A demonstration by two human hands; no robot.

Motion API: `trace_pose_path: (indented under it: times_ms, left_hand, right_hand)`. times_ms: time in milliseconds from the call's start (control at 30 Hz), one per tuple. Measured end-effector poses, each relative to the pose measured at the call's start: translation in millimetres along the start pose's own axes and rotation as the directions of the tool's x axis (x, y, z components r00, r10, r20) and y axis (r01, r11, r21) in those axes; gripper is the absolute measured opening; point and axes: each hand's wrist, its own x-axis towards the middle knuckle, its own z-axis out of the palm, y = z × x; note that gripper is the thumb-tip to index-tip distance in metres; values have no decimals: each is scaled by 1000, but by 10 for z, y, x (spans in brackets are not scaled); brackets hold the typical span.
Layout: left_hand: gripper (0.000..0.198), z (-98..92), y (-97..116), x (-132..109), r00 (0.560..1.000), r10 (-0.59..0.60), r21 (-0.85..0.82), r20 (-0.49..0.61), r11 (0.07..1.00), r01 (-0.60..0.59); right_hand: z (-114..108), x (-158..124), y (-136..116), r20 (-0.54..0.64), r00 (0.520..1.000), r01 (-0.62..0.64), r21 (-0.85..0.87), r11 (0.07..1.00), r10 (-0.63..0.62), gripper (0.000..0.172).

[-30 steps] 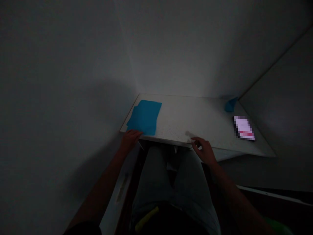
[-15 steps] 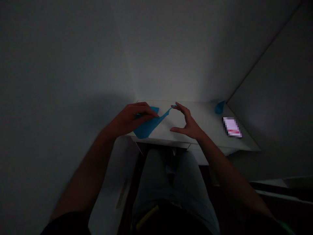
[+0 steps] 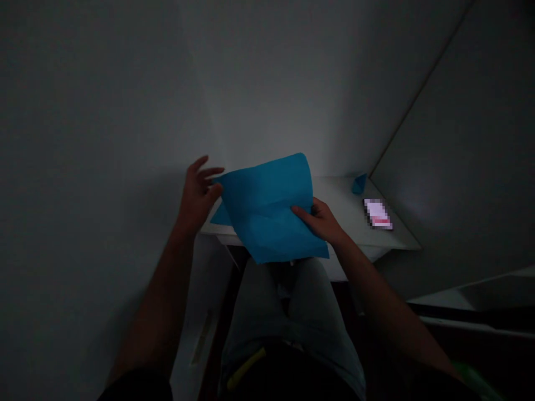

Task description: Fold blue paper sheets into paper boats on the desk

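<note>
Blue matte paper sheet [image 3: 267,209] fills the middle of the head view, lifted above the table edge and over the person's lap. It is thin and roughly rectangular, with soft crease lines crossing its face and a pointed triangular corner showing at its lower left. The open left hand [image 3: 198,192] has its fingers spread and its thumb side touching the sheet's left edge, without a visible pinch. The right hand [image 3: 320,220] grips the lower right part of the sheet, with the thumb lying across the blue surface and the fingers curled out of sight behind it.

Beyond the paper lies a smooth white rectangular tabletop [image 3: 346,206], set against a plain grey wall [image 3: 292,83]. Near the far right corner of the table sits a small folded piece of blue paper [image 3: 358,184], its shape sharply angular. Just nearer stands out a flat rectangular smartphone [image 3: 378,214], its bright screen pixelated and unreadable. Below the sheet are the person's pale, soft-looking fabric trousers [image 3: 284,312], with a slim yellow object [image 3: 246,367] at the waist.
</note>
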Motion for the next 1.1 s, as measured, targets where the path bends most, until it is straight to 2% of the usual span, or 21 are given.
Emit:
trace_pose_path:
  times_ms: [67, 133, 200, 267, 367, 533, 700, 867, 900, 1000, 1100]
  left_hand:
    - [70, 157, -379, -292, 984, -161, -184, 72, 968, 172]
    - [67, 376, -637, -590, 934, -308, -264, 183, 899, 349]
    - [54, 601, -747, -822, 891, -401, -267, 215, 853, 448]
    - [45, 780, -762, -950, 869, -465, -269, 170, 826, 495]
    - [38, 926, -764, -982, 857, -500, -309, 122, 802, 512]
    - [28, 955, -863, -942, 866, -484, -306, 125, 811, 498]
    - [37, 914, -819, -937, 880, -398, -235, 259, 858, 457]
    - [33, 958, -713, -919, 848, -419, -80, 325, 881, 466]
    - [38, 968, -707, -916, 841, -415, -53, 346, 887, 459]
    - [52, 986, -724, -923, 805, -435, 32, 403, 886, 463]
    - [45, 999, -788, -962, 780, -473, 125, 411, 876, 466]
  right_hand:
    - [-34, -63, 63, -60, 998, -10, 13, 1000, 11, 55]
    - [-77, -120, 131, -95, 995, -24, 20, 1000, 26, 56]
    - [-127, -182, 192, -93, 994, -50, 25, 998, 52, 55]
    - [-181, -249, 251, -63, 994, -90, 32, 995, 92, 53]
    - [-268, -354, 353, -37, 990, -137, 47, 989, 138, 52]
    - [-468, -523, 504, -79, 993, -95, -33, 995, 92, 42]
    - [-678, -648, 448, 14, 999, -28, -163, 986, 31, 37]
    - [-769, -670, 384, 103, 994, 41, -218, 975, -19, 35]
    - [-776, -671, 374, 118, 993, 52, -222, 974, -26, 35]
    - [-781, -679, 316, 163, 985, 85, -221, 972, -49, 35]
    - [-756, -690, 225, 198, 979, 102, -227, 969, -56, 39]
